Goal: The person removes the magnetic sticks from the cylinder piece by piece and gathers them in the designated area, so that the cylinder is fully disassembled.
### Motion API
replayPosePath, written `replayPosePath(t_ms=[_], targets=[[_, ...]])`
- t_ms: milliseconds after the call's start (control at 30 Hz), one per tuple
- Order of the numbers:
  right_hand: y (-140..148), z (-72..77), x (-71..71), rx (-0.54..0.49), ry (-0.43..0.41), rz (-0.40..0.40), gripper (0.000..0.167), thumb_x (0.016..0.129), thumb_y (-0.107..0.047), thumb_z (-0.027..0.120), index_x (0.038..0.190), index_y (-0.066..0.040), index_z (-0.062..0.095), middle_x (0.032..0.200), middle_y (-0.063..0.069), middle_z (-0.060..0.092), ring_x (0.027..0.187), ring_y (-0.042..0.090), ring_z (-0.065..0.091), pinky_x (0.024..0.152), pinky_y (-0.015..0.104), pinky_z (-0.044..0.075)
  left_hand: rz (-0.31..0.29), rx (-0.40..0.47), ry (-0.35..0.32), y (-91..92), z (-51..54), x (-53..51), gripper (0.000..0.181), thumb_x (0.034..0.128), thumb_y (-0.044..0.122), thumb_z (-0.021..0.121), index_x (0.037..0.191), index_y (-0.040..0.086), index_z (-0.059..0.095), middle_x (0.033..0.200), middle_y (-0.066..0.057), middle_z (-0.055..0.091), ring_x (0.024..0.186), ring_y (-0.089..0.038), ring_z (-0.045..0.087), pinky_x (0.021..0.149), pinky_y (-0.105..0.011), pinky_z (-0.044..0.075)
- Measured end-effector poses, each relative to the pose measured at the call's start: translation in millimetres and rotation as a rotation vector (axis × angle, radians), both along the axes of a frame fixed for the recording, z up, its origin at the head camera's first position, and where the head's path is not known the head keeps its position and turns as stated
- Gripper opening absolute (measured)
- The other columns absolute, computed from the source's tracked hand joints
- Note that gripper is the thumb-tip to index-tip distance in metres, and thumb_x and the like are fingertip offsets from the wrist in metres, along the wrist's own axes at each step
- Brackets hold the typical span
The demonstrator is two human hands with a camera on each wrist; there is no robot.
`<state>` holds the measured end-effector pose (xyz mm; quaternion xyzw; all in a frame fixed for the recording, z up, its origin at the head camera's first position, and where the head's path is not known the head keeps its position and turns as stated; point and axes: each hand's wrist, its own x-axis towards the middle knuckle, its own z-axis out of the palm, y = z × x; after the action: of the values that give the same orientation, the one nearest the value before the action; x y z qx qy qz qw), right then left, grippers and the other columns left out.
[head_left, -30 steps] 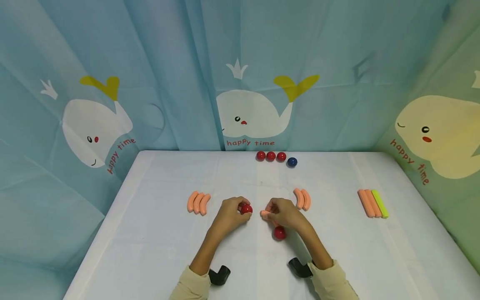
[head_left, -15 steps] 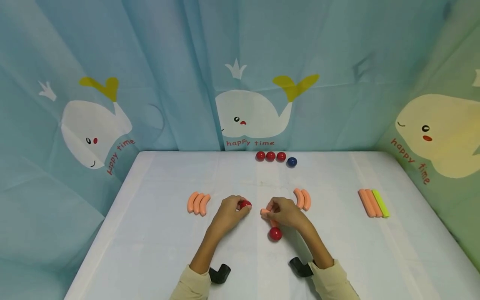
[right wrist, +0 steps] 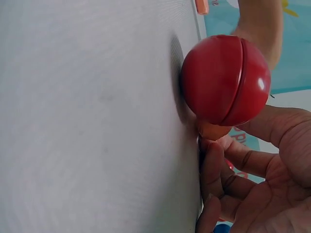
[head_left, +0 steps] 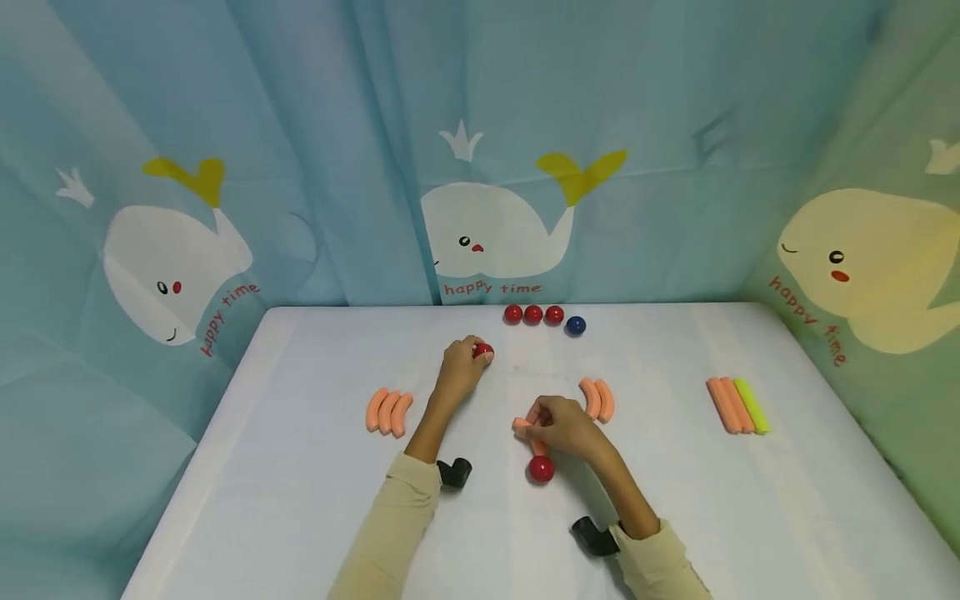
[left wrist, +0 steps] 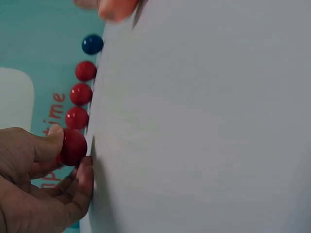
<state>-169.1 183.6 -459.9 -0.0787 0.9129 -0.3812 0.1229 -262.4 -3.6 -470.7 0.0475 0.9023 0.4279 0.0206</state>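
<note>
In the head view my left hand (head_left: 459, 368) pinches a shiny red ball (head_left: 483, 352) between thumb and fingers, short of the row at the far edge. The left wrist view shows the same red ball (left wrist: 74, 147) at the fingertips. Nearer the middle, my right hand (head_left: 564, 427) pinches an orange stick (head_left: 522, 426), partly hidden by the fingers. Another red ball (head_left: 541, 468) sits at the stick's near end. Close up in the right wrist view, this ball (right wrist: 226, 80) has a seam and hides most of the orange piece (right wrist: 214, 130) behind it.
Along the far edge stand three red balls (head_left: 533, 315) and a blue ball (head_left: 575, 326). Curved orange sticks lie at left (head_left: 389, 412) and right of centre (head_left: 597, 400). Straight orange sticks (head_left: 729, 406) and a yellow-green stick (head_left: 752, 407) lie at far right.
My left hand has carried its red ball forward, away from the right hand. The right hand stays nearly in place, while the ball below it has shifted slightly left.
</note>
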Motion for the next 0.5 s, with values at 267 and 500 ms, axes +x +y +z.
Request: replayPosePath(t_ms=[267,500], targets=[[-3,1.5,3.0,-0.026,0.044,0.013,0.019,0.084,-0.018,0.076,0.079,-0.009,0.061,0.068,0.000,0.052,0.065,0.012,0.047,0.057,0.023,0.038,0.049,0.030,0.037,13.7,-3.6,-50.3,0.031,0.0954,0.015,0.063,0.123,0.001,0.062,0.119,-0.021,0.059,0.113,-0.031,0.056,0.098,-0.043,0.049],[-1,1.4,1.9,-0.012,-0.001,-0.019,0.017,0.085,-0.018,0.075,0.080,-0.009,0.062,0.070,0.001,0.053,0.066,0.013,0.048,0.057,0.024,0.038,0.071,0.055,0.062,26.0,-4.4,-71.6,0.036,0.0942,0.014,0.065,0.128,0.003,0.059,0.123,-0.020,0.057,0.118,-0.031,0.055,0.102,-0.043,0.047]])
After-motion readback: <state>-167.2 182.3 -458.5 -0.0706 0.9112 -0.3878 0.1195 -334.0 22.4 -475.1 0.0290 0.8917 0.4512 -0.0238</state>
